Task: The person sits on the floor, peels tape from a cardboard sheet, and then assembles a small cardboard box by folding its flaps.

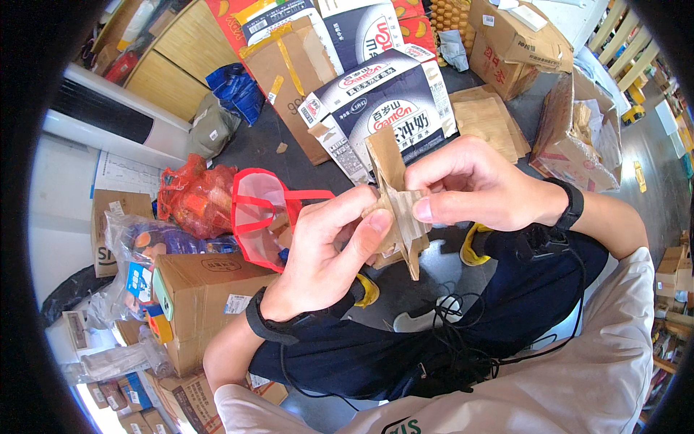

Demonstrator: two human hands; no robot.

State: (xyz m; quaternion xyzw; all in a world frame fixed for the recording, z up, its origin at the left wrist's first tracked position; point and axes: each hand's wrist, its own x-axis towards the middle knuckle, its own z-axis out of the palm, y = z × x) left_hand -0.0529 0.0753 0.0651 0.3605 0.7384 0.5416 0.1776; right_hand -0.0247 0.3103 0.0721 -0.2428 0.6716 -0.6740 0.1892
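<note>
Between my two hands, above my lap, is a folded piece of brown corrugated cardboard (390, 170) with a narrow upright flap and torn, ridged edges. My left hand (314, 249) is closed on its left side, thumb pressed on the front. From the right, my right hand (488, 184) pinches the ridged part between thumb and fingers. Some of the fingertips are hidden behind the cardboard. Just beyond my hands lies a large flattened white and dark blue carton (376, 105).
A red-trimmed bag (249, 249) stands open at the left beside a red mesh bag (199, 195). Nearer is a brown box (210, 289). At the far right are an open carton (571, 159) and stacked boxes (517, 36). Black cables (463, 325) hang over my lap.
</note>
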